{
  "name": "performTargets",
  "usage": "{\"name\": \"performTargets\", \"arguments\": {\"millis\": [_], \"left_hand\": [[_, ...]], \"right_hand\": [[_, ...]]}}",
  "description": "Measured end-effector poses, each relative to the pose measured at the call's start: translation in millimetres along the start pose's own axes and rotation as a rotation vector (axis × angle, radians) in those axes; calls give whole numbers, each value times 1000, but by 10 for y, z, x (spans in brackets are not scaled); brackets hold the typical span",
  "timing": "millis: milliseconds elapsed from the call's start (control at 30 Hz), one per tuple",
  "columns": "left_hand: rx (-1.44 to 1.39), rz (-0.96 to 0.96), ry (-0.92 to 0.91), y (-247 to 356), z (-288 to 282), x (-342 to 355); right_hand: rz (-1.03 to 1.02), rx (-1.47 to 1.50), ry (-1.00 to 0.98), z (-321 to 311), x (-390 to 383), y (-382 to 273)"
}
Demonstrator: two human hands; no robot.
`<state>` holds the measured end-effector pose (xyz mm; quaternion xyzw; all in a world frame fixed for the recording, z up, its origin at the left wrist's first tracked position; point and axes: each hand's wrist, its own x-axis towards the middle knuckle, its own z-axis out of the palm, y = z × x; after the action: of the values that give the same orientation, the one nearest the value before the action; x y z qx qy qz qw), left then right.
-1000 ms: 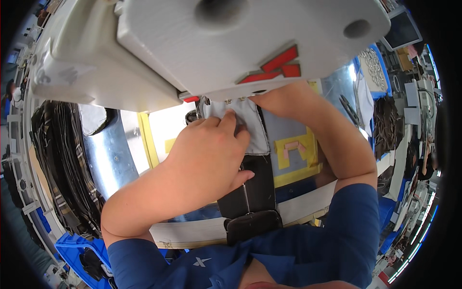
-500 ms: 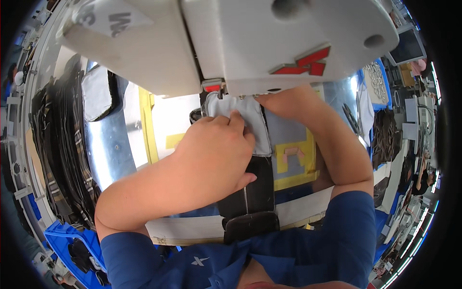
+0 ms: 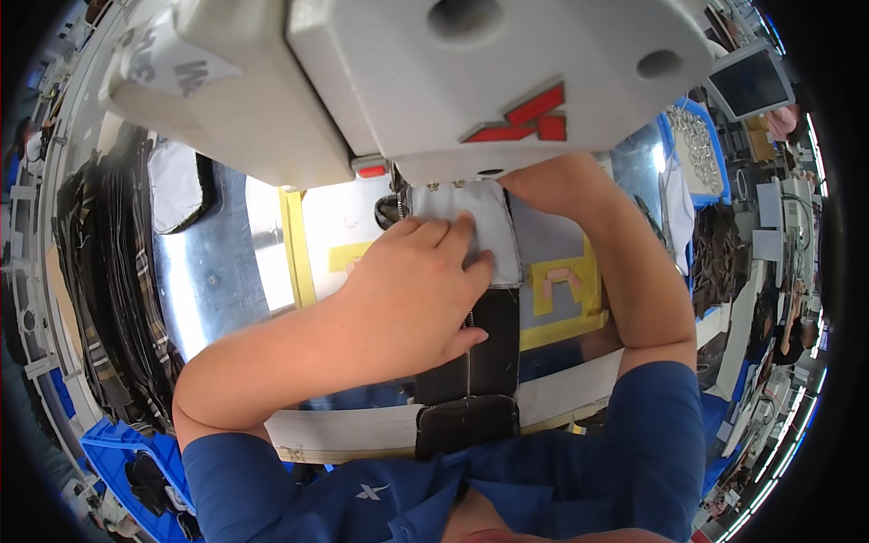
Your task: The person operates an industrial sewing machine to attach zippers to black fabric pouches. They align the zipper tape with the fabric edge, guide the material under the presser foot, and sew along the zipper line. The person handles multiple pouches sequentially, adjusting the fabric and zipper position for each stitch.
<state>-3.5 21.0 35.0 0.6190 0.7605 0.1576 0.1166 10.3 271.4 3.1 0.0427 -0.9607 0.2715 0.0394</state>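
Observation:
My left hand (image 3: 416,285) lies palm down on a black fabric piece with a pale grey lining (image 3: 500,240), its fingers stretched over the lining and its thumb apart. A zipper's teeth run along the piece's left edge, beside a dark curled loop (image 3: 389,212). Toward my body, the piece continues as a black fabric strip (image 3: 493,330) with a zipper down it and a dark rounded end (image 3: 466,423). My right hand (image 3: 534,184) reaches to the piece's far right edge, its fingers hidden under the white sewing machine head (image 3: 407,100).
Dark fabric pieces (image 3: 113,281) are stacked at the left, near a grey-lined piece (image 3: 176,185). Yellow tape (image 3: 566,335) marks the work surface. A blue bin of metal parts (image 3: 697,149) and a bundle of dark pieces (image 3: 720,258) sit at the right. A blue crate (image 3: 118,452) stands lower left.
The view has shifted, so the machine head appears farther left and the table slightly farther right. My left hand stays on the lining and my right hand remains at the far edge.

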Motion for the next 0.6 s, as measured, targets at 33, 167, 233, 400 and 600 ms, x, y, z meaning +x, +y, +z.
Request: {"name": "performTargets", "arguments": {"millis": [33,167,233,400,600], "left_hand": [[1,7,6,4,6,7],[13,-12,7,47,28,-14],[38,-10,29,95,47,-33],[25,148,190,504,36,-349],[-153,280,131,932,510,-1346]], "right_hand": [[-10,15,15,5,5,23],[-86,-11,58,66,40,103],[-115,-29,85,72,40,110],[-82,13,97,62,-24,157],[14,-69,-205,-309,-235,-216]]}}
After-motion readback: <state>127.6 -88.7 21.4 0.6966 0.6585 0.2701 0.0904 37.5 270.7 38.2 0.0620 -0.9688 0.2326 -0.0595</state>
